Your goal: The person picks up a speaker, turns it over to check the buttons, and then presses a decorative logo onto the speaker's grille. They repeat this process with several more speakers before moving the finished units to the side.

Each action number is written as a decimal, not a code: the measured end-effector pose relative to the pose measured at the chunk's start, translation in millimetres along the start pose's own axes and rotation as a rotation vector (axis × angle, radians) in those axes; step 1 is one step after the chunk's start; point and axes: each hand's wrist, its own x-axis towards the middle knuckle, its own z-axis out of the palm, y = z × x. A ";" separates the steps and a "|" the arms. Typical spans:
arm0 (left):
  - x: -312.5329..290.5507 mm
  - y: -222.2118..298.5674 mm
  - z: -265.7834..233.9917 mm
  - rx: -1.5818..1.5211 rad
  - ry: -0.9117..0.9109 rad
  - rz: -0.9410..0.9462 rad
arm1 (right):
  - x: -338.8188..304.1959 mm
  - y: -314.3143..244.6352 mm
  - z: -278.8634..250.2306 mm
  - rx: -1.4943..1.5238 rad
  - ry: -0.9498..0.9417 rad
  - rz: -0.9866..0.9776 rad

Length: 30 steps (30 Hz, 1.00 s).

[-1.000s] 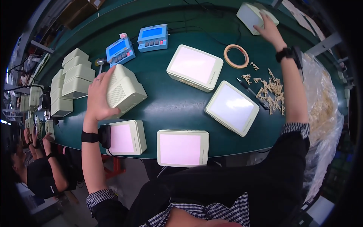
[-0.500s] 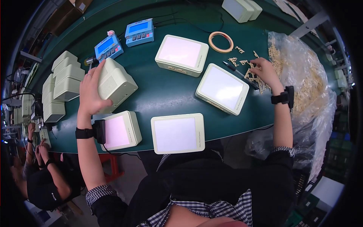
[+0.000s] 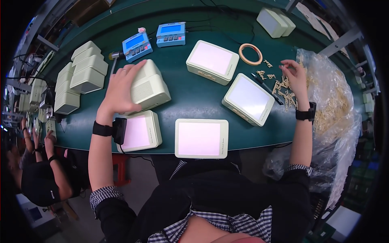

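My left hand is closed on a cream plastic box with ribbed panels, fingers over its far end and thumb on its near side. Below it lies a cream case with a pale pink face, partly behind my wrist. My right hand holds thumb and fingertips close together above small wooden letter pieces; whatever may be between them is too small to make out. A black pen lies beside the pieces. Nearby are more cream cases with pale faces: one at front, one tilted, one farther back.
Two blue devices with screens stand at the back. A tape roll lies at back right. A plastic bag of wooden pieces hangs over the right edge. Cream boxes stand left; another person works beyond.
The whole view has shifted, so most table items sit farther right in the picture. My right fingers have come closer together, over a loose wooden piece. My left hand keeps its hold.
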 end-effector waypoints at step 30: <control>-1.7 8.4 4.2 -0.502 0.399 -0.040 | -5.2 -200.6 265.6 0.106 -0.395 -0.504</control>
